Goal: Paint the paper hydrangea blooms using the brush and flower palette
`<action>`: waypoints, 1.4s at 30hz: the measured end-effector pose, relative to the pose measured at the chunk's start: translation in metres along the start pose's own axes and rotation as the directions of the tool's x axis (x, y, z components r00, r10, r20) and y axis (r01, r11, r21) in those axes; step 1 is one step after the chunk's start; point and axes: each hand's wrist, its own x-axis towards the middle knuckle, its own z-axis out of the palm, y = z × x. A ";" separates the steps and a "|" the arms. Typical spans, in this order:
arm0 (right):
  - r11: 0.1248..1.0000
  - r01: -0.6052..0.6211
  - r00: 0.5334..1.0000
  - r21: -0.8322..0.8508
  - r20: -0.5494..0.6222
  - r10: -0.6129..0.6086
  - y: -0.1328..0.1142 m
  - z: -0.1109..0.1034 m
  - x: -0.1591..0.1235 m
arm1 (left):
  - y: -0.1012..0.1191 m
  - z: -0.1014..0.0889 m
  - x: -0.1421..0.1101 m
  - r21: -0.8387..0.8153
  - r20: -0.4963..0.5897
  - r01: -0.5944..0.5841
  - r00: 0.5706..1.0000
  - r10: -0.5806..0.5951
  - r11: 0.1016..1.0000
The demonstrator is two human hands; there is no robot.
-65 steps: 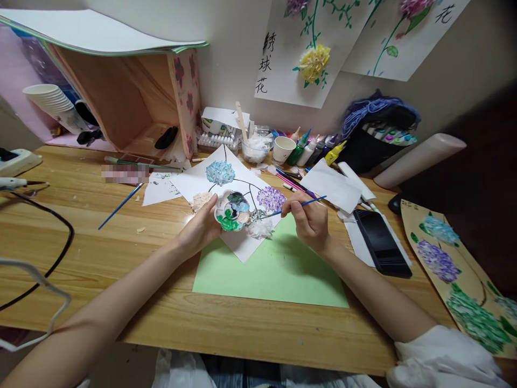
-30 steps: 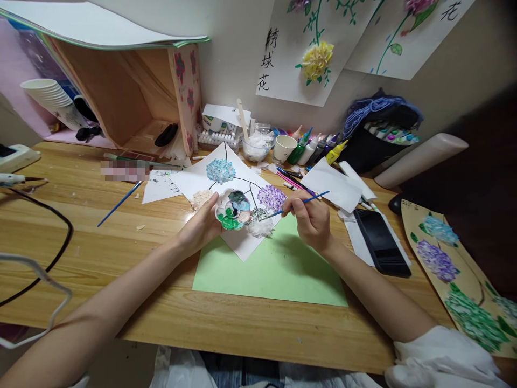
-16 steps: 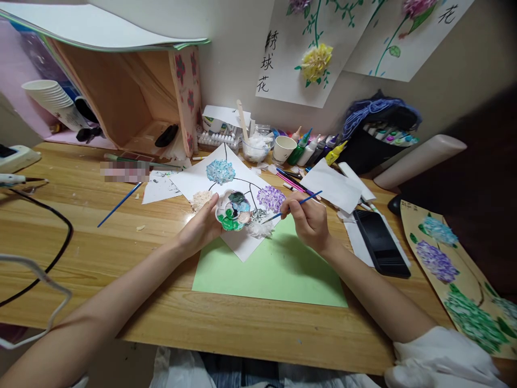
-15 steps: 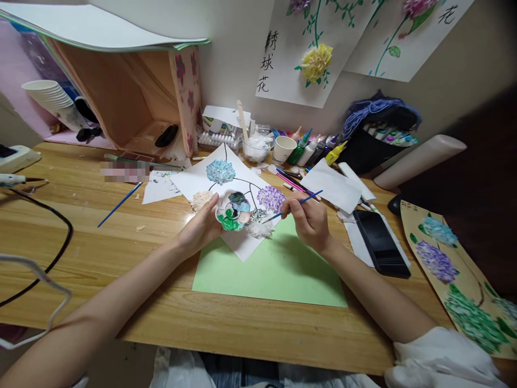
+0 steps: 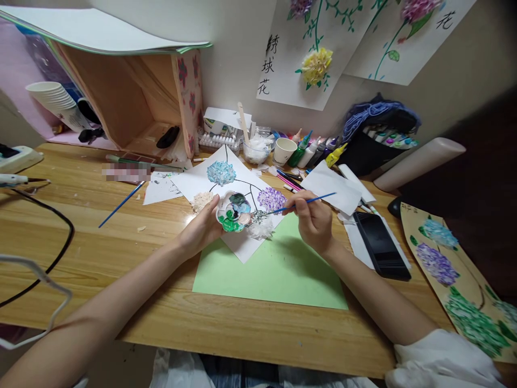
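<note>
My left hand (image 5: 205,222) grips a white paint palette (image 5: 221,210) by its edge; green, dark, light blue and pale pink paint sits in its wells. Between the fingers of my right hand (image 5: 313,221) is a blue paintbrush (image 5: 319,199), its tip over the partly darkened white paper flower (image 5: 260,227). Whether the bristles touch the petals I cannot tell. That flower belongs to a white sheet (image 5: 243,251) with drawn black stems, along with a blue flower (image 5: 221,173), a purple flower (image 5: 271,199) and a cream flower (image 5: 201,202). Part of the sheet is hidden behind the palette.
Green paper (image 5: 270,280) lies under the sheet. At the back stand a paper cup (image 5: 285,151), a bowl of white scraps (image 5: 258,150) and several paint bottles (image 5: 309,153). A phone (image 5: 382,245) lies at right, another blue brush (image 5: 121,205) at left.
My right hand has shifted slightly right, and the brush lies at a flatter angle with its handle end farther right. My left hand and the palette stay about where they were.
</note>
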 end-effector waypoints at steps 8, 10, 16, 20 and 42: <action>0.983 0.157 0.985 0.097 -0.082 -0.150 -0.012 0.000 0.003 | -0.001 -0.003 0.001 -0.010 0.022 0.004 1.000 -0.004 1.000; 0.984 0.168 0.985 0.068 0.018 -0.169 -0.013 0.000 0.003 | -0.001 -0.004 0.001 -0.002 0.024 0.010 1.000 -0.010 1.000; 0.984 0.167 0.983 0.059 0.072 -0.171 -0.012 -0.001 0.001 | 0.000 -0.004 0.001 0.001 0.021 0.019 1.000 -0.019 1.000; 0.984 0.168 0.979 0.054 0.109 -0.173 -0.013 -0.001 0.002 | -0.001 -0.003 0.000 0.000 0.019 0.018 1.000 -0.018 1.000; 1.000 0.017 0.999 0.004 0.045 -0.017 -0.007 0.007 -0.006 | 0.007 0.000 -0.001 0.051 -0.011 -0.014 1.000 0.014 0.999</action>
